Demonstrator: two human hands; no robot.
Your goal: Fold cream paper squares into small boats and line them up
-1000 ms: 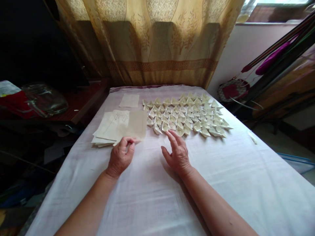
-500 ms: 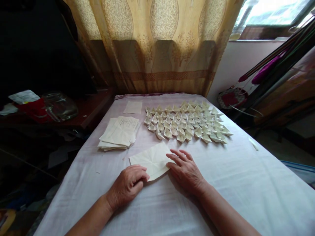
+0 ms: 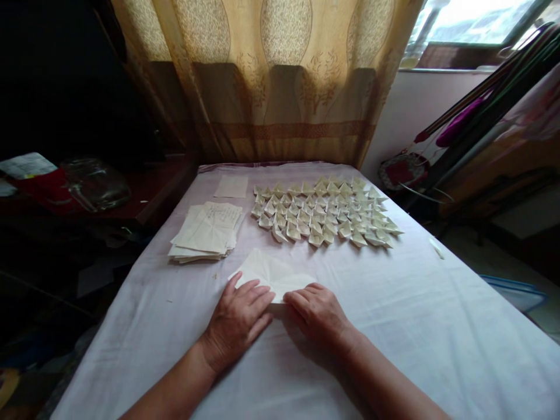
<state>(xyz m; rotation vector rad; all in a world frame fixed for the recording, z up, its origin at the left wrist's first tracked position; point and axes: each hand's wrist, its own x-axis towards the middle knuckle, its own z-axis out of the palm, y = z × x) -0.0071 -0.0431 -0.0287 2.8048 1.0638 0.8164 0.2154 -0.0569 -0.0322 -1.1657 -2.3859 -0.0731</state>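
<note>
Stack (image 3: 203,233): handwriting (image 3: 225,214) illegible | left fingers (image 3: 258,293) spread on sheet (image 3: 271,271) | right fingers (image 3: 300,300) pinching edge

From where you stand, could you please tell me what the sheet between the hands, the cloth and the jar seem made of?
Sheet: paper, matte and off-white, judging by its faint straight creases.
Cloth: dull fabric, perhaps cotton, with soft wrinkles.
Jar: clear and shiny, with bright highlights; glass or plastic, I cannot tell.
</note>
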